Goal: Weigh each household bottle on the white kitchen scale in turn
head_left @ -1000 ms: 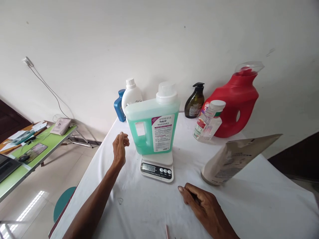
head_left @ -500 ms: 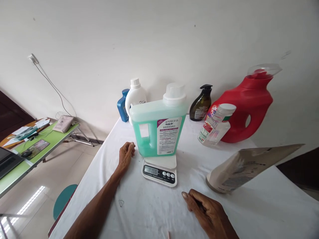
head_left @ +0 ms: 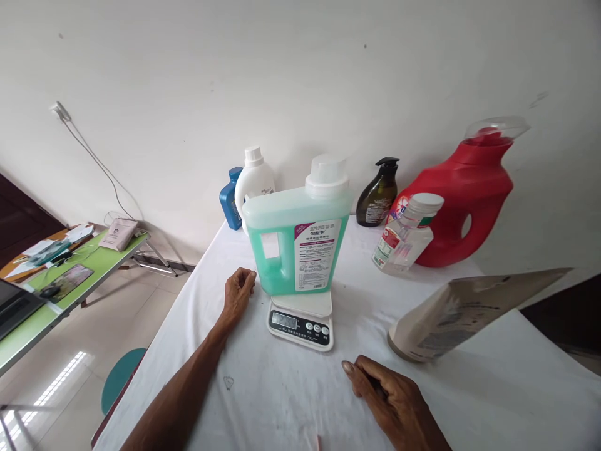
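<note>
A jug of green liquid [head_left: 317,254] with a white cap and a handle hole stands upright on a small white kitchen scale [head_left: 307,343]. Digits on the scale's display are too faint to read. My left hand [head_left: 239,291] rests on the cloth just left of the jug, fingers curled in and nothing seen in them. In front and to the right of the scale lies my right hand [head_left: 387,394], loosely closed with the thumb along the top and no object showing. Neither hand grips the jug or the scale.
Against the wall stand a blue bottle [head_left: 230,200], a white bottle [head_left: 256,178], a dark pump bottle [head_left: 378,194] and a red detergent jug [head_left: 462,188]. A clear jar [head_left: 406,238] and a tan pouch [head_left: 455,322] are on the right. A green table [head_left: 94,263] stands left.
The view has shifted very slightly. Both hands, the jug and the scale stay in place.
</note>
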A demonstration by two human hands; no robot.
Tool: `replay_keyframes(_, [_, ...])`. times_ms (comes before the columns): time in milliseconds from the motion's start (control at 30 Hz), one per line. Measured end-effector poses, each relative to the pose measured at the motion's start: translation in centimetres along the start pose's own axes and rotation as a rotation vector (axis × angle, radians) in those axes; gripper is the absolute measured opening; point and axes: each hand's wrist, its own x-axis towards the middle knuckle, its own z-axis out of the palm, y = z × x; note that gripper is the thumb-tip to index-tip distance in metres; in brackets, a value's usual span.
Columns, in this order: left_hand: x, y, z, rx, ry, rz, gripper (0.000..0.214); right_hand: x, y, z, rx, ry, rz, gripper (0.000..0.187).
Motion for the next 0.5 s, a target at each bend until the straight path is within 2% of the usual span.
replay_keyframes(233, [-0.07, 0.03, -0.02, 0.014, 0.000, 0.001, 0.033, -0.07, 0.45, 0.09, 0.004, -0.006, 0.005, 0.055])
replay_keyframes(500, [-0.12, 0.28, -0.01, 0.038, 0.004, -0.007, 0.031, -0.03, -0.21, -0.08, -0.004, 0.000, 0.005, 0.055])
